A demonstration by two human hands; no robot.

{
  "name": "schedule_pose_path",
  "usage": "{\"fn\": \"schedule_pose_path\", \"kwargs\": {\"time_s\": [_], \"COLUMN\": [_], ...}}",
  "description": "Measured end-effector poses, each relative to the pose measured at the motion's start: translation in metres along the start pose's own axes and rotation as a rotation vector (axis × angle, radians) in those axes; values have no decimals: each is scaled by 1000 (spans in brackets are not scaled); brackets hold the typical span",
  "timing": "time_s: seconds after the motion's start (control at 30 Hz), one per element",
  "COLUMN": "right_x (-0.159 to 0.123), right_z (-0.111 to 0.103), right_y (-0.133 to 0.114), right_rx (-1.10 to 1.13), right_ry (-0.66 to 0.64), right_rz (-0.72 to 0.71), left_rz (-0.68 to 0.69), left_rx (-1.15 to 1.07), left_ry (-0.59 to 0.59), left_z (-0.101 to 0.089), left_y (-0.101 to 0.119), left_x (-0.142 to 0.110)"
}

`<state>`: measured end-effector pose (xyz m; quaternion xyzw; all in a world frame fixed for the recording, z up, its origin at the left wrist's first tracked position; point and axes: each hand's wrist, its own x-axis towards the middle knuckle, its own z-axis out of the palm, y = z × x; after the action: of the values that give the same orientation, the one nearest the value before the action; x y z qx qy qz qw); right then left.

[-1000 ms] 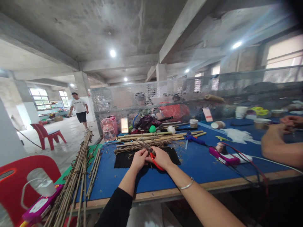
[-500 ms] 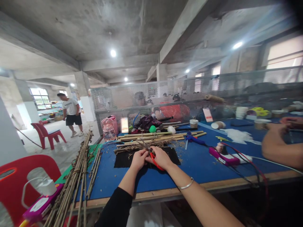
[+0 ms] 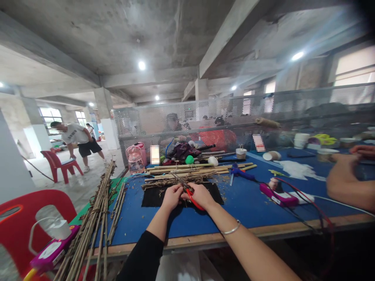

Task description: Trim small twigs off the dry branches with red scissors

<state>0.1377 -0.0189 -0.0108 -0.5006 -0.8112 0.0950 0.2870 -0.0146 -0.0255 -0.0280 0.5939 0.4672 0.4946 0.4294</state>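
Observation:
My right hand [image 3: 199, 195] is closed on the orange-red handles of a pair of scissors [image 3: 193, 201], whose metal blades point up and to the left. Close beside it, my left hand [image 3: 172, 196] is pinched; what its fingers hold is too small to make out. Both hands are over a black mat [image 3: 150, 198] on the blue table. Just beyond the blades lies a row of dry twigs [image 3: 159, 182], with longer pale sticks [image 3: 178, 170] behind it.
A bundle of long dry stalks [image 3: 95, 212] lies at the left edge. A blue glue gun [image 3: 241, 173] and a purple power strip [image 3: 278, 195] with cables are to the right. Further right is a co-worker's arm [image 3: 348, 181]. A metal mesh screen [image 3: 181, 113] stands behind.
My hands stay almost in place, while the scissor blades look slightly shifted. In the background at left, a person who was upright now bends towards a red chair.

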Motion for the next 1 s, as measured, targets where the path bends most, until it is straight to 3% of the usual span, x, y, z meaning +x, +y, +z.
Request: {"fn": "schedule_pose_path", "kwargs": {"time_s": [0.27,0.43,0.73,1.0], "right_x": [0,3,4,0], "right_z": [4,11,11,4], "right_y": [2,5,4,-3], "right_rx": [-71,-73,-94,-12], "right_ry": [66,93,134,91], "right_rz": [-37,-113,-109,-95], "left_rz": [-73,-44,-45,-46], "left_rx": [-80,-79,-91,-112], "left_ry": [-4,-21,-28,-31], "left_z": [2,3,5,5], "left_y": [1,-2,-3,-1], "left_x": [1,3,3,2]}}
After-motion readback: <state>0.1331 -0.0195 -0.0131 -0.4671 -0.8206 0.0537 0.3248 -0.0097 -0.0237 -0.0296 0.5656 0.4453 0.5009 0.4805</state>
